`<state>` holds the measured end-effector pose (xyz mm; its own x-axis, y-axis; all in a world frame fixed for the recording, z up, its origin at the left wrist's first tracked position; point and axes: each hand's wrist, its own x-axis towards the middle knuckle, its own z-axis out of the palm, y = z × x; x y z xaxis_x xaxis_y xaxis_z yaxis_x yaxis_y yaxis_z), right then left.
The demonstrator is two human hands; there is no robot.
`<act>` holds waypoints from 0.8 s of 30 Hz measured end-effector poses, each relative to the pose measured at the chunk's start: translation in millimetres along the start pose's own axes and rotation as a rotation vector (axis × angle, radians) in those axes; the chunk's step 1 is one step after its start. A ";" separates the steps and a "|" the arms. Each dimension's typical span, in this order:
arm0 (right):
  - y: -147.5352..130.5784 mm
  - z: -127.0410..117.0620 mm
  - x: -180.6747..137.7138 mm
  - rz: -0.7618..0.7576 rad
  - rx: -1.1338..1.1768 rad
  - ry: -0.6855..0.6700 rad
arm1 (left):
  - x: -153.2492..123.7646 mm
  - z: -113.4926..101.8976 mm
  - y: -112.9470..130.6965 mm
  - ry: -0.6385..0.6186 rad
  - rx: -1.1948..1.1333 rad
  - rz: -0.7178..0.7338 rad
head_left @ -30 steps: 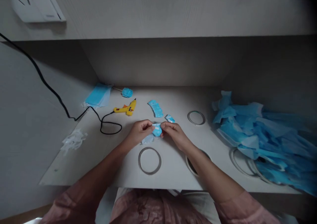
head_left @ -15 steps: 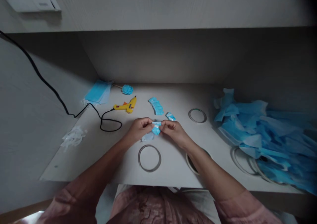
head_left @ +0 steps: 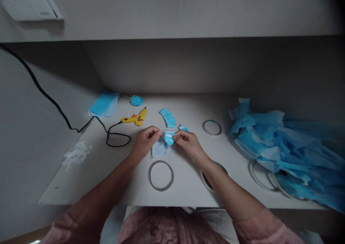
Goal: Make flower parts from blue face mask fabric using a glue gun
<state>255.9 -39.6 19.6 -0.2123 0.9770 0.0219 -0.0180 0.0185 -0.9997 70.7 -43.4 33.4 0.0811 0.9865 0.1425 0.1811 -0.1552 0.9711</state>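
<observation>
A small folded piece of blue mask fabric (head_left: 169, 138) hangs from my right hand (head_left: 190, 145), pinched at its right edge between thumb and fingers. My left hand (head_left: 147, 140) is just left of that piece, its thumb and fingertips pressed together; I cannot make out whether anything is between them. Below the hands lies a pale blue fabric piece (head_left: 158, 149), partly covered. Another folded blue piece (head_left: 183, 127) rests behind my right fingers. Farther back, several folded blue pieces overlap in a curved row (head_left: 167, 118).
At the back left are a yellow glue gun (head_left: 134, 118) with a black cord, a blue fabric rose (head_left: 136, 100) and face masks (head_left: 102, 103). White scraps (head_left: 77, 154) lie left. Wire coils (head_left: 149, 183) lie near the front, another coil (head_left: 221, 128) behind. Blue fabric (head_left: 269, 139) heaps up right.
My left fingers have come off the small blue piece and moved slightly left, so only my right hand holds it. More of the pale piece below shows. The view has shifted slightly.
</observation>
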 end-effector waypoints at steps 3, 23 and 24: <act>3.1 0.9 -0.1 -0.064 -0.037 0.013 | -3.6 4.9 -0.1 0.016 0.274 0.172; 5.5 7.1 -5.1 -0.257 -0.343 0.016 | -6.2 13.8 -4.6 0.015 0.515 0.268; 5.8 6.9 -5.2 -0.261 -0.352 0.015 | -6.3 14.0 -4.3 0.017 0.502 0.269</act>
<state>250.1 -46.0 13.8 -0.2307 0.9328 0.2770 0.2650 0.3341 -0.9045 83.1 -49.7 25.6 0.1741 0.9088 0.3791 0.6001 -0.4032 0.6909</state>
